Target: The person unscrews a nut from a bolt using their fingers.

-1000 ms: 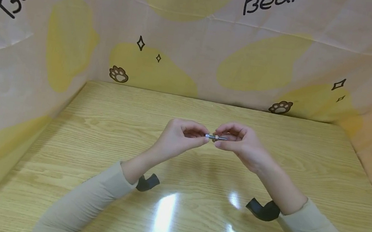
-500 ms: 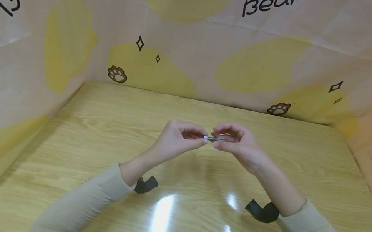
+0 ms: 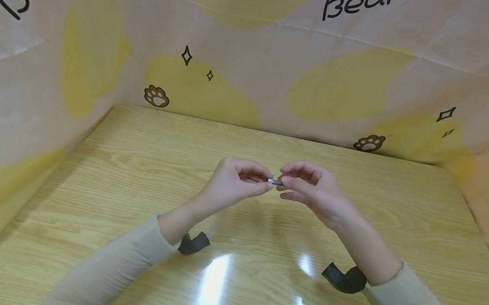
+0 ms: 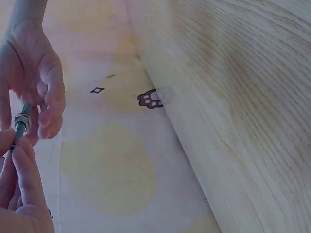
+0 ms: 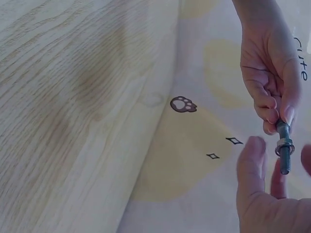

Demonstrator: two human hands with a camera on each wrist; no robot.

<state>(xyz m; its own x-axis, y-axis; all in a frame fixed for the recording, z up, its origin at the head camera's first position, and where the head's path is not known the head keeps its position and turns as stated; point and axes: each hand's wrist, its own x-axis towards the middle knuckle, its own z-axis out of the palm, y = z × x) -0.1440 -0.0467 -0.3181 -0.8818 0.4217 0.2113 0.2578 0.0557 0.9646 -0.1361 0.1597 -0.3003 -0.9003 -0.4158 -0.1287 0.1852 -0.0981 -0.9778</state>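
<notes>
Between finger and thumb, my left hand (image 3: 232, 181) pinches one end of a small metal bolt (image 3: 275, 182), held above the table. A nut (image 5: 285, 142) sits partway along the thread, with what looks like a washer against it. My right hand (image 3: 319, 192) surrounds the bolt's free end. In the right wrist view its fingers (image 5: 250, 162) and thumb stand apart from the nut, on either side. From the head view, the right thumb covers the nut and the bolt's far end. The left fingertips hide the bolt's gripped end.
A wood-grain table (image 3: 158, 142) lies below the hands. Printed cloth walls (image 3: 239, 45) enclose its back and sides. Black curved pieces (image 3: 345, 279) (image 3: 194, 243) hang at both wrists, below the forearms.
My right thumb has shifted up across the bolt and now covers the nut in the head view, with a lower finger showing beneath. The left hand keeps its pinch in nearly the same place.
</notes>
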